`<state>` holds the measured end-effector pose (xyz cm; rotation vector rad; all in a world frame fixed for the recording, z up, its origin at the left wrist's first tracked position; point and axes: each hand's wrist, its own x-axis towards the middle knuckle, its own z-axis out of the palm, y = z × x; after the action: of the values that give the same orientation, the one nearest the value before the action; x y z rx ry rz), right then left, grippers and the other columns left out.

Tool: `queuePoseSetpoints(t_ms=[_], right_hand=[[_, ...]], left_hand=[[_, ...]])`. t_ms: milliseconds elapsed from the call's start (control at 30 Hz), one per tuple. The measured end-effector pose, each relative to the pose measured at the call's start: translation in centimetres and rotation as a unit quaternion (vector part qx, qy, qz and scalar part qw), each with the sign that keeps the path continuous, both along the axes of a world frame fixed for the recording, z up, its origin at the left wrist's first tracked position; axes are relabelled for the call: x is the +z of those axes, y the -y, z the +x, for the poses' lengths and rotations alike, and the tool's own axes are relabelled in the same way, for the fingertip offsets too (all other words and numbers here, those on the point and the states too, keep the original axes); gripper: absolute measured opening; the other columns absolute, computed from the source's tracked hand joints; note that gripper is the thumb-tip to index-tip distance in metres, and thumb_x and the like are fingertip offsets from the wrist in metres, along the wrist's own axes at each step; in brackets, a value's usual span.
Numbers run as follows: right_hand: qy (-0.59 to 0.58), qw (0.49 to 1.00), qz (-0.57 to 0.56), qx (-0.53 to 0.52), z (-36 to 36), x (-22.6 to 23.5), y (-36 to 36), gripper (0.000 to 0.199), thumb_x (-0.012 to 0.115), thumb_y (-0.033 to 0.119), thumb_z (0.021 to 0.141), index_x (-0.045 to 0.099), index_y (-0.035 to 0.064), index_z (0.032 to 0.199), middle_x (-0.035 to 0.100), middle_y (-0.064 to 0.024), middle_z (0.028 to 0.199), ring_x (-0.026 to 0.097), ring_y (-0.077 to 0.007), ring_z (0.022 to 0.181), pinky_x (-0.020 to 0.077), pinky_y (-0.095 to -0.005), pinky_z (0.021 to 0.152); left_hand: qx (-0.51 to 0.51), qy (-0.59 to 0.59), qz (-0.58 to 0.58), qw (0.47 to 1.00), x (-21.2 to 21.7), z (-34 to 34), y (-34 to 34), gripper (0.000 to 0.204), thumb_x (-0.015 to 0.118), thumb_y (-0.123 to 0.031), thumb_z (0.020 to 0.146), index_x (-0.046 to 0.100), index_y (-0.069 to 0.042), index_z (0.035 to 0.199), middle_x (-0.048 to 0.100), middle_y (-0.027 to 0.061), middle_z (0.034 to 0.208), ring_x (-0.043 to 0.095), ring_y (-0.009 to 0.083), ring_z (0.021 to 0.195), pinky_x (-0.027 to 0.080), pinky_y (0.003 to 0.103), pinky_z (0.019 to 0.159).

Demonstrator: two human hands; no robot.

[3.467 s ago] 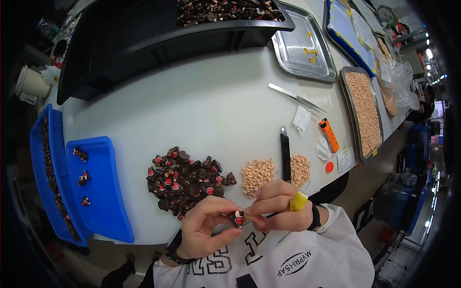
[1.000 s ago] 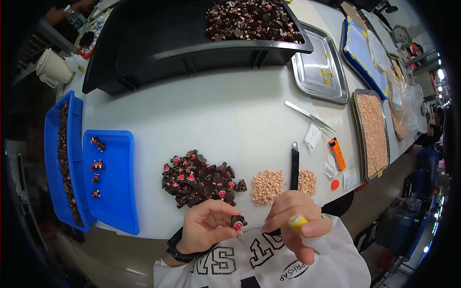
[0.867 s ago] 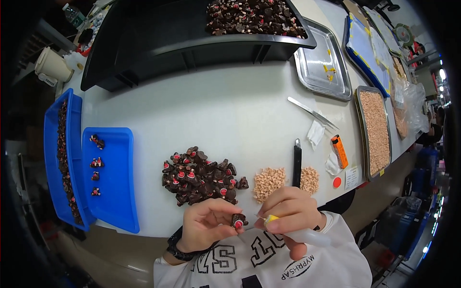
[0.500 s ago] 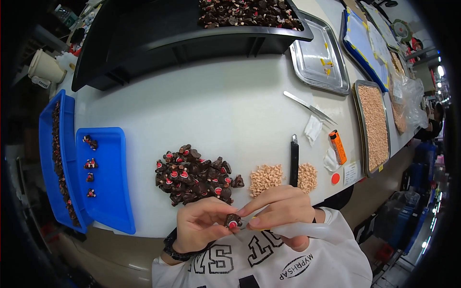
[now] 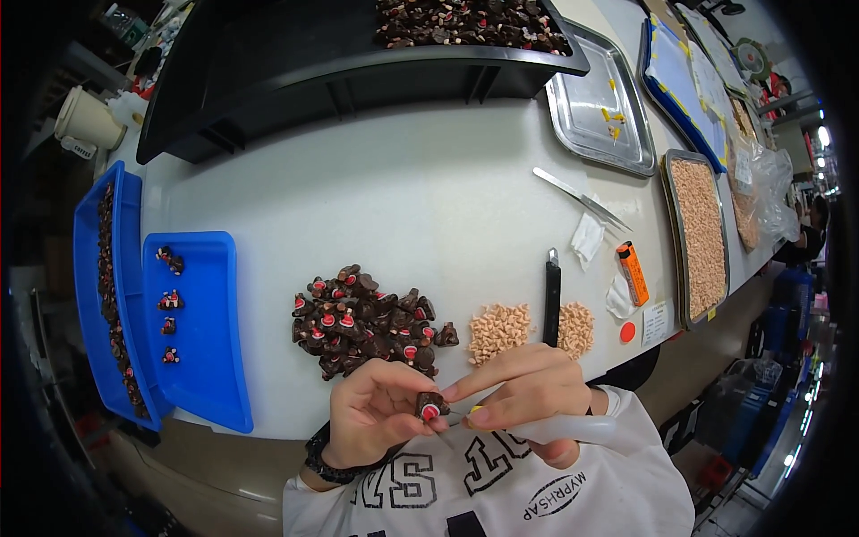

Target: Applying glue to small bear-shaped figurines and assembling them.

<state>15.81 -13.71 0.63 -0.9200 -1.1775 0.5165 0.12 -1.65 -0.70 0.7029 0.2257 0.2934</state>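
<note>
Between the thumb and fingers of my left hand [image 5: 369, 410] is a small dark brown figurine piece [image 5: 431, 407] with a red and white spot facing up. My right hand [image 5: 528, 385] is closed around a translucent whitish squeeze bottle [image 5: 586, 430] with a yellow part near its tip. That tip lies close to the figurine; whether they touch I cannot tell. Just beyond my left hand is a heap of similar brown pieces [image 5: 358, 322], several with red and white spots. Small beige parts [image 5: 499, 333] lie in two piles beyond my right hand, with a black-handled knife [image 5: 552, 300] between them.
At left, a blue tray [image 5: 201, 336] holds several finished-looking figures, beside a fuller blue bin [image 5: 85, 268]. A large black bin [image 5: 313, 89] spans the back. Tweezers [image 5: 582, 199], an orange box [image 5: 632, 273], a metal tray [image 5: 591, 85] and a tray of beige parts [image 5: 698, 233] are at right.
The figurine piece has turned slightly in my left fingers, showing more of its red spot. Both hands stay in nearly the same place; the whole view has shifted a little.
</note>
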Motion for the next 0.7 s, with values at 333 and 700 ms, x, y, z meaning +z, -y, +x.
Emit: queuePoseSetpoints(t_ms=[333, 700], right_hand=[[0.135, 0.986, 0.048, -0.084, 1.1, 1.0, 1.1, 0.040, 0.046, 0.038, 0.091, 0.044, 0.0027, 0.110, 0.065, -0.0216, 0.081, 0.065, -0.0378, 0.074, 0.0544, -0.0390, 0.053], [0.340, 0.873, -0.294, -0.190, 1.8, 0.2, 10.8, 0.027, 0.069, -0.001, 0.059, 0.055, 0.0096, 0.080, 0.066, -0.0049, 0.084, 0.057, -0.0255, 0.079, 0.0447, -0.0334, 0.070]], left_hand=[[0.030, 0.003, 0.030, 0.999, -0.6, -0.5, 0.1, 0.036, 0.065, -0.009, 0.081, 0.046, 0.007, 0.107, 0.056, 0.0202, 0.094, 0.063, 0.0212, 0.073, 0.055, 0.028, 0.067], [0.048, 0.011, 0.097, 0.994, -0.2, 0.0, 0.5, 0.035, 0.067, -0.003, 0.076, 0.052, 0.007, 0.105, 0.050, 0.0207, 0.103, 0.060, 0.0227, 0.081, 0.055, 0.030, 0.068]])
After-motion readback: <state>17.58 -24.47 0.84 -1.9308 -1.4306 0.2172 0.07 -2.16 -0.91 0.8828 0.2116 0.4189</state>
